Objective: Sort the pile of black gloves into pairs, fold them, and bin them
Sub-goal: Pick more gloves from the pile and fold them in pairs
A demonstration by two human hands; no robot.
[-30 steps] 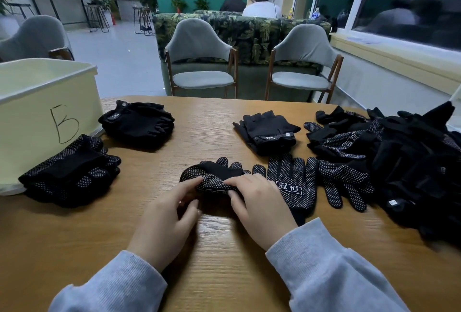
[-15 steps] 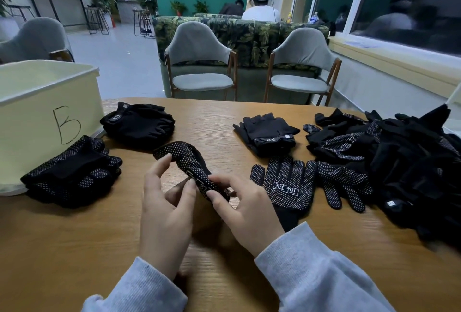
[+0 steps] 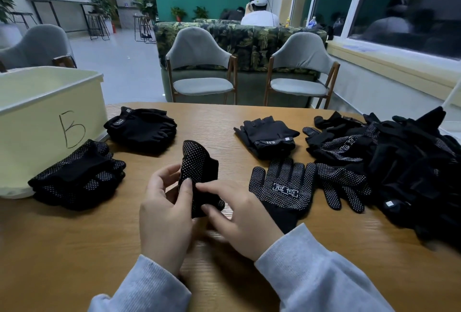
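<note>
Both hands are on one dotted glove, held up just above the table w/ its top end curling over away from the person. Left hand has its thumb and fingers curled round the glove's left edge, thumb tip pressed on the dotted face. Right hand pinches the lower part from the right side; index finger lies across the fabric, other fingers bent under it. So both are grasping the same glove, neither one is loose.

Just right of the right hand's fingers there's a flat dotted glove w/ a white logo patch, palm up, fingers pointing away. Further right, the big unsorted pile of black gloves, dotted ones mixed w/ plain. Beyond the fingertips and a bit right: a folded fingerless pair w/ a strap label.

Left of the left hand's fingers: a folded dotted stack touching the front of the pale bin marked B. Another folded plain stack sits beyond that, next to the bin's corner. Can't tell what's inside the bin from this angle.

Bg: two grey chairs, a leafy-print sofa, a person w/ a headset sitting behind it.
</note>
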